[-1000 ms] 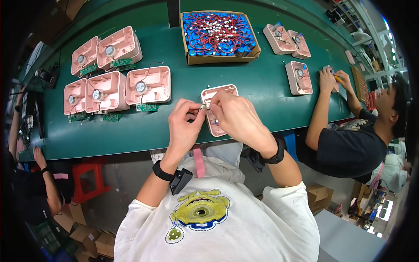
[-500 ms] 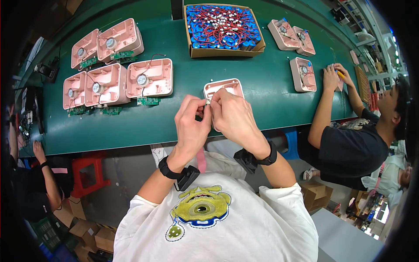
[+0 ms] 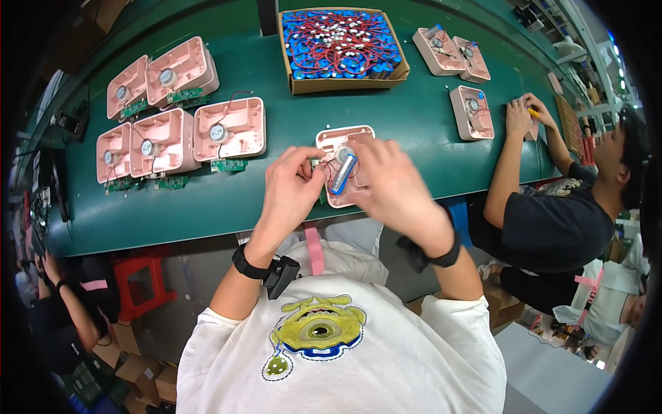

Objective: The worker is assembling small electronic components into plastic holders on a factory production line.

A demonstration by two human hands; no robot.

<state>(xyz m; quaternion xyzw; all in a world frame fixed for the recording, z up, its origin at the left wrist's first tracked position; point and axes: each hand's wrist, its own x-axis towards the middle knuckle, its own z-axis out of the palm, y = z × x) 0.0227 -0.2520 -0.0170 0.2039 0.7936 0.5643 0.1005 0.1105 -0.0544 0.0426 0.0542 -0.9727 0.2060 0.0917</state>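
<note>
In front of me a pink plastic housing (image 3: pixel 365 132) lies on the bench, its inside facing up. A round speaker (image 3: pixel 345 153) sits in it, and a blue cylindrical battery (image 3: pixel 343 175) lies tilted across the housing. My left hand (image 3: pixel 293 183) is at the housing's left side, thumb and forefinger pinched where thin wires (image 3: pixel 331 165) run up to them; what exactly they hold is too small to make out. Part of a green circuit board (image 3: pixel 322 194) shows beside those fingers. Over the housing's right side, my right hand (image 3: pixel 396 181) is smeared by motion, its fingers unclear.
Several pink housings (image 3: pixel 256 146) with speakers and green boards stand at the left. A carton (image 3: pixel 338 85) of blue batteries with red leads is at the back. More housings (image 3: pixel 487 131) lie at the right, near a co-worker's hands (image 3: pixel 518 119). The green bench (image 3: pixel 165 221) ends before me.
My hands, close together over the housing before, have parted; the right has moved rightward. The battery and speaker, hidden earlier, now show. The whole view has shifted slightly.
</note>
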